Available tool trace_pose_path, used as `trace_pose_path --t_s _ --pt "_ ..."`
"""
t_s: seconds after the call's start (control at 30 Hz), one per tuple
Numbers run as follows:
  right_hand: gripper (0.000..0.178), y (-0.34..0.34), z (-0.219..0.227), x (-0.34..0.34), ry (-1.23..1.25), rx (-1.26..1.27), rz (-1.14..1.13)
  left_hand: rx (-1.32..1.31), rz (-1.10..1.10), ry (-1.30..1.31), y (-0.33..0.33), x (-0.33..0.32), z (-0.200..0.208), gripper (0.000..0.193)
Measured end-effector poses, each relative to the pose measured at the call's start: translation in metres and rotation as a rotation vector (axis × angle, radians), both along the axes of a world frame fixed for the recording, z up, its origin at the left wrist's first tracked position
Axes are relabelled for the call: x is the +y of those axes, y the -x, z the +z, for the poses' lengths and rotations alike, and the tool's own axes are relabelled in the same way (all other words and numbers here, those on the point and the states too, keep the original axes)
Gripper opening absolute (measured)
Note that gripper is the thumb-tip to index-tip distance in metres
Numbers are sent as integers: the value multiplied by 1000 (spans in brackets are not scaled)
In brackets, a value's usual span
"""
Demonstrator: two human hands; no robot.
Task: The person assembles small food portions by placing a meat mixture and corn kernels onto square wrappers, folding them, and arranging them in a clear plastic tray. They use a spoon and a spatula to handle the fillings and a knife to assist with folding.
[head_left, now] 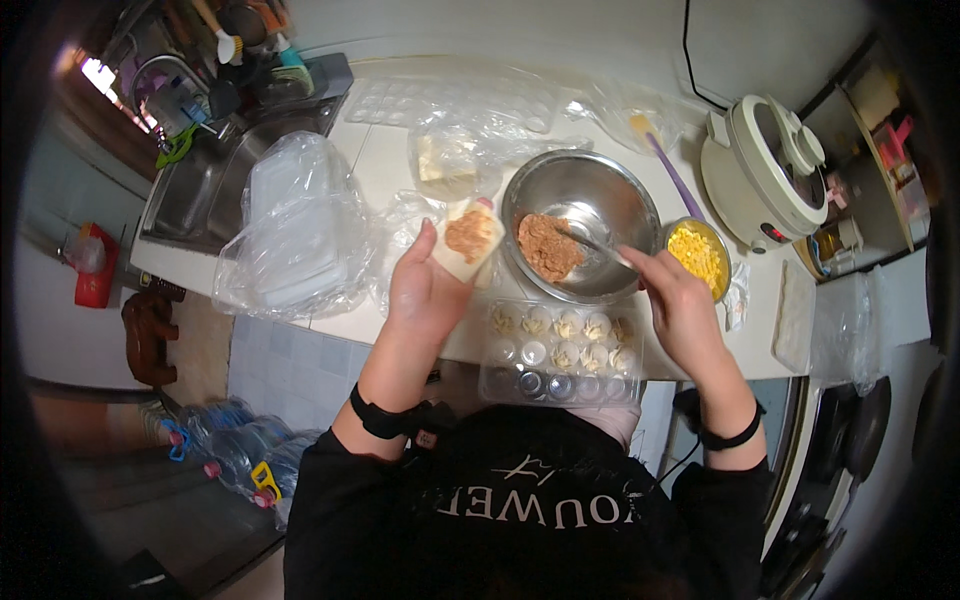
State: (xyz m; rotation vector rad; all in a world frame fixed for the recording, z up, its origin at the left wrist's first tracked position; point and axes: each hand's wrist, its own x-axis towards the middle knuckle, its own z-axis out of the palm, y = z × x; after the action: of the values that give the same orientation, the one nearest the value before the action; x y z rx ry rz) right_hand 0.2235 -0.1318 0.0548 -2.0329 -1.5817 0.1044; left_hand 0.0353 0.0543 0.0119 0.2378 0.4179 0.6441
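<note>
Left hand (425,290) is raised palm-up above the counter edge, fingers partly curled under a pale square wrapper (468,240) — a mound of brown filling (469,233) sits on the wrapper's centre. Right hand (672,300) is closed in a pinch grip around the handle of a thin metal utensil (600,245), whose tip reaches into the steel mixing bowl (590,190) just ahead of the fingers; the remaining minced filling (547,247) lies against the bowl's near-left wall. Between the two hands and slightly nearer the body lies a clear plastic compartment tray (560,352) — its upper cells hold finished folded dumplings. Just beyond the right hand's knuckles sits a small bowl of yellow corn kernels (697,255). Left of the left hand lies a crumpled clear plastic bag (295,225) over stacked containers.
</note>
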Motion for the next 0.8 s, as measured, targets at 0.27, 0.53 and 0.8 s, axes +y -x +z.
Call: trace_pose_path --t_s 0.27,0.53,0.8 --pt "37 -15 -32 22 157 -120 27 47 80 11 7 -4 -4 49" --pt "31 -21 -52 34 245 2 128 -37 2 -3 5 -2 -15 51" --pt "27 -42 -63 53 468 651 73 -36 -1 -21 4 -2 -18 52"
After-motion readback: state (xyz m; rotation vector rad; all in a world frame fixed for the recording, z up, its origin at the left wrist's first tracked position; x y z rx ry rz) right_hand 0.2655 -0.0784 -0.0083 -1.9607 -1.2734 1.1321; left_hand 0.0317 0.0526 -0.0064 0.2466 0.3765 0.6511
